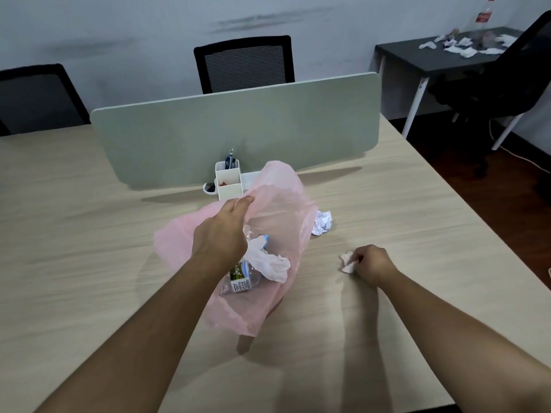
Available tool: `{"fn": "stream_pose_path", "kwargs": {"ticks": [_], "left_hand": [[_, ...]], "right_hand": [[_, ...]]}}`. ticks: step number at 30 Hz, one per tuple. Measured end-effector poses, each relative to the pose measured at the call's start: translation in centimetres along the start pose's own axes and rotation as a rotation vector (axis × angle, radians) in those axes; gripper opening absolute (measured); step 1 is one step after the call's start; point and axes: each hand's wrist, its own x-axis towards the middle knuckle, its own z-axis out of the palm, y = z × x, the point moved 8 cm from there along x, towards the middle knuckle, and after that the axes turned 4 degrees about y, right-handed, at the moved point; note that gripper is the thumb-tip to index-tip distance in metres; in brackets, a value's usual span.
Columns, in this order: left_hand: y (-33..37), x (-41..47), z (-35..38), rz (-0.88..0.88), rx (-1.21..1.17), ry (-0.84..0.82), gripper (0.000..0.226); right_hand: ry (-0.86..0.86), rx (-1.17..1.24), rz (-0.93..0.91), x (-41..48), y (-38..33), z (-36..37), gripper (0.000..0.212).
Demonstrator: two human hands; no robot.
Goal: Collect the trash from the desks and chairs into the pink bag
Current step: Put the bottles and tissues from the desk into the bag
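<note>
The pink bag [277, 210] lies open on the tabletop [89, 248], its rim pinched and lifted by the left hand [222, 234]; a bottle [241, 278] and tissue [268, 260] sit inside. To its right, the right hand [371, 263] grips a crumpled tissue scrap [347, 262]. A paper ball [322, 222] rests just beside the bag's far right edge.

We count three black chairs [243, 65] from ten to two o'clock, one pink bag [277, 198] with one clear bottle [241, 280] inside, one cola bottle [484, 17] at one o'clock, one crumpled paper ball [322, 222], one tissue wad [347, 262] at four and one organiser [228, 180] at twelve.
</note>
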Motion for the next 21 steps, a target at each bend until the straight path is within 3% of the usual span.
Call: {"fn": "stream_pose_path", "kwargs": {"ticks": [6, 8, 13, 15, 17, 21], "left_hand": [[0.0, 0.3, -1.1, 0.003, -0.023, 0.014, 0.076], [0.1, 0.3, -1.5, 0.002, -0.034, 0.012, 0.076], [0.2, 0.0, -1.8, 0.019, -0.053, 0.001, 0.073], [-0.1, 0.1, -1.8, 0.019, -0.057, 0.029, 0.073], [-0.5, 0.1, -1.6, 0.010, -0.058, 0.035, 0.074], [-0.7, 0.3, -1.0, -0.001, -0.059, 0.037, 0.076]], "right_hand": [[-0.063, 0.335, -0.243, -2.4, -10.4, 0.6, 0.007], [-0.088, 0.425, -0.291, -3.5, -14.0, 1.6, 0.016], [-0.237, 0.320, -0.455, -5.7, -18.7, 5.6, 0.045], [-0.159, 0.327, -0.470, -5.6, -18.4, 4.7, 0.037], [0.043, 0.354, -0.447, -5.1, -17.0, 2.1, 0.025], [0.355, 0.300, -0.321, -2.4, -12.4, -2.1, 0.023]]}}
